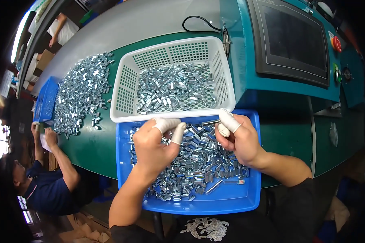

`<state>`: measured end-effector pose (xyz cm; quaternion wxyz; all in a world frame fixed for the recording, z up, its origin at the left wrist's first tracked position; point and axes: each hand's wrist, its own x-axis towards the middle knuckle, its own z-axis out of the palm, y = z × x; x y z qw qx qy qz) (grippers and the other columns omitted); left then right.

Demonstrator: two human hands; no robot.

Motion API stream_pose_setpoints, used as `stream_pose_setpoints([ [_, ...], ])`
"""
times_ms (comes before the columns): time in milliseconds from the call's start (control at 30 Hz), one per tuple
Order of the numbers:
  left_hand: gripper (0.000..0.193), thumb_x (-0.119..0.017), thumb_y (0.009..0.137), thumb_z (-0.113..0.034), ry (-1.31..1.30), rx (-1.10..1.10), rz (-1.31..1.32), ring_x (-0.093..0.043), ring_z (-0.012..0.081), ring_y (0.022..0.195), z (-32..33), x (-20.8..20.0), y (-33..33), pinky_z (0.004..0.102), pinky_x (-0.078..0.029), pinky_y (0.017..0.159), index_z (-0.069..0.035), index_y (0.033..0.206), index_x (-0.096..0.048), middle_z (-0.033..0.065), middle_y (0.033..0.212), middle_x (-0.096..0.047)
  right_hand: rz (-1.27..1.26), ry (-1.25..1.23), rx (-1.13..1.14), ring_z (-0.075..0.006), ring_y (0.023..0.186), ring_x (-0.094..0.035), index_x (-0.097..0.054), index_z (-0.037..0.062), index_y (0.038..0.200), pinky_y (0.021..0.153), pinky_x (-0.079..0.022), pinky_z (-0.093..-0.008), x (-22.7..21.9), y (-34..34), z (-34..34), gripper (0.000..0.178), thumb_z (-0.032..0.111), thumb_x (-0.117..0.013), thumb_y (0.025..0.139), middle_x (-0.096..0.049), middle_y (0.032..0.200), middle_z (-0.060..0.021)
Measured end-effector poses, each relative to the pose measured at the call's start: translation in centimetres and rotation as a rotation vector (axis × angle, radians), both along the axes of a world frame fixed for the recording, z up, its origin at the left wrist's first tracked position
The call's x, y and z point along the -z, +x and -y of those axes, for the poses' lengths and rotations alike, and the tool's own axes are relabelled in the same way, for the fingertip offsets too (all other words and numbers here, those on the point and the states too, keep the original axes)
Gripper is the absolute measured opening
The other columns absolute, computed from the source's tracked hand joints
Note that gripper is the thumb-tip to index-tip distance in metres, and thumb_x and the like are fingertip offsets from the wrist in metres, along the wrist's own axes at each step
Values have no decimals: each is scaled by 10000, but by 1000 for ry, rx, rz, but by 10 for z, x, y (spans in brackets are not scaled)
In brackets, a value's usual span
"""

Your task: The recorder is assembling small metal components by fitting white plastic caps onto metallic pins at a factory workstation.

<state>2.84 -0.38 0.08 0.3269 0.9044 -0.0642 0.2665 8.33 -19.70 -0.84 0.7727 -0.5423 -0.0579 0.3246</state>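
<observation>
The left hand (156, 139) hides some metal pieces (202, 162); whether it grips one is unclear. The teal machine (280, 86) runs past the upper edge. A label (241, 182) in the blue tray (198, 208) is unreadably small.

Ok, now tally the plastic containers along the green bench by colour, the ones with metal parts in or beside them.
White: 1 (the perforated basket)
Blue: 2 (the large tray in front of it, and the container beside the loose heap of metal parts at left)
Total: 3
</observation>
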Motion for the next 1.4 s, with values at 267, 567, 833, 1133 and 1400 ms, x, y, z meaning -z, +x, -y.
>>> stream_pose_setpoints([
  [267,160,-719,718,-165,431,-102,-288,-574,221,535,-8,36,-4,362,-443,469,-48,818,-676,55,615,-568,31,-23,-61,-45,439,-316,-480,64,668,416,-242,-206,-7,-4,-4,408,313,-363,970,-443,517,-6],
  [567,169,-679,758,7,-25,97,-96,-637,212,703,7,4,-4,278,-494,650,19,923,-647,123,821,-659,371,-98,-19,-47,522,-395,-509,50,724,484,-327,-207,4,-5,-5,349,256,-397,983,-489,593,19],
  [833,218,-691,736,31,-193,262,-111,-626,211,724,11,-2,-12,294,-487,668,15,948,-642,121,802,-652,401,-173,-223,-42,505,-403,-516,57,695,481,-347,-216,-1,-4,-2,363,269,-425,975,-496,609,24],
  [1133,216,-723,680,32,161,340,135,-586,273,663,12,-4,-9,353,-492,664,-21,856,-610,106,734,-596,114,-151,-322,-34,427,-361,-507,80,622,421,-294,-203,-3,-3,-4,480,362,-363,983,-457,507,23],
  [1400,226,-669,754,13,-135,-98,-86,-547,112,595,-8,-1,2,252,-428,525,16,974,-617,78,743,-612,50,-28,-9,-51,406,-332,-483,69,625,382,-249,-204,1,-3,-1,454,338,-376,974,-446,494,-7],
])
